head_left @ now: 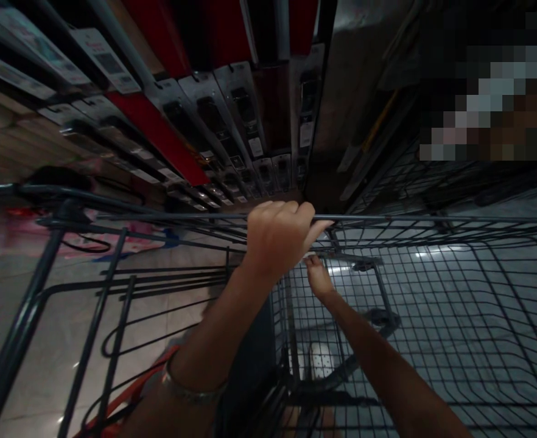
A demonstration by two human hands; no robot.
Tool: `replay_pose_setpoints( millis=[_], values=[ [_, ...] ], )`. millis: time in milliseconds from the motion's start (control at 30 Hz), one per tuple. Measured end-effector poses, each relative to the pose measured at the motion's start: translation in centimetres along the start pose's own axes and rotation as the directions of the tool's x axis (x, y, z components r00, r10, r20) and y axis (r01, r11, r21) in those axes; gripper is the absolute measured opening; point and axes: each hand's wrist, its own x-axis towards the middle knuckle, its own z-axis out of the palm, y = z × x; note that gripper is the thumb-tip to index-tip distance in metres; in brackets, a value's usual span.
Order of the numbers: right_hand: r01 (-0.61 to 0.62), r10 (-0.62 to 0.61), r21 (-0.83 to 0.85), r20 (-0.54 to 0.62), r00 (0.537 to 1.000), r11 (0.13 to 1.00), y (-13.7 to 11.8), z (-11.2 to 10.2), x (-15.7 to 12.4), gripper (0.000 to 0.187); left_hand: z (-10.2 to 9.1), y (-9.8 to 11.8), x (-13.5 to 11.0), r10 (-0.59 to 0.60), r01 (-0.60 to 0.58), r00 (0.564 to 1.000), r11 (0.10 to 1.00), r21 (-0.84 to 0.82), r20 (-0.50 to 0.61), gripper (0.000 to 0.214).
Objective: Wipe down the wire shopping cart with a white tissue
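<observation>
My left hand (pixel 280 234) is wrapped over the top side rail of a dark wire shopping cart (pixel 433 220). A bracelet (pixel 190 389) circles that wrist. Lower down and a little to the right, my right hand (pixel 319 278) reaches over the wire basket, close to its far side wall. Its fingers are closed together, with a small pale edge showing at their tips; what it belongs to cannot be made out. Just beyond the cart, packaged belts (pixel 225 121) hang in rows.
Red panels (pixel 159 131) stand between the hanging belts. Pink goods (pixel 126 240) sit low at left, behind the cart's tubular frame (pixel 19 328). An orange strap (pixel 131 392) lies near my left forearm. Tiled floor (pixel 177 258) shows through the wires. The upper right corner is pixelated.
</observation>
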Motion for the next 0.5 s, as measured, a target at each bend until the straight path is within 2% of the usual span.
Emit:
replay_pose_setpoints(
  millis=[133, 233, 300, 400, 467, 500],
  values=[
    [0.035, -0.035, -0.016, -0.025, 0.999, 0.999, -0.2, 2.1, -0.2, 0.049, 0.0, 0.0, -0.2, 0.020, -0.020, 1.000, 0.999, -0.039, -0.002, 0.036],
    [0.120, -0.119, -0.023, 0.015, 0.993, 0.993, 0.5, 2.4, -0.9, 0.048, 0.0, 0.2, -0.8, 0.052, -0.052, 0.999, 0.998, -0.038, -0.017, 0.027],
    [0.181, -0.179, -0.028, 0.059, 0.982, 0.983, 1.1, 2.1, -1.7, 0.048, 0.3, 0.3, -1.8, 0.040, -0.042, 0.998, 0.999, -0.029, -0.047, 0.031],
    [0.236, -0.230, -0.038, 0.117, 0.966, 0.971, 1.9, 1.5, -3.0, 0.047, 1.5, 0.7, -4.6, 0.004, -0.007, 0.991, 1.000, -0.019, -0.135, 0.045],
    [0.237, -0.229, -0.047, 0.130, 0.965, 0.970, 2.0, 1.4, -3.7, 0.045, 2.7, 1.2, -7.3, 0.028, -0.036, 0.980, 0.999, -0.040, -0.195, 0.052],
    [0.226, -0.218, -0.054, 0.131, 0.967, 0.973, 1.9, 1.4, -3.8, 0.043, 3.3, 1.5, -8.8, 0.045, -0.057, 0.981, 0.996, -0.062, -0.188, 0.052]
  ],
)
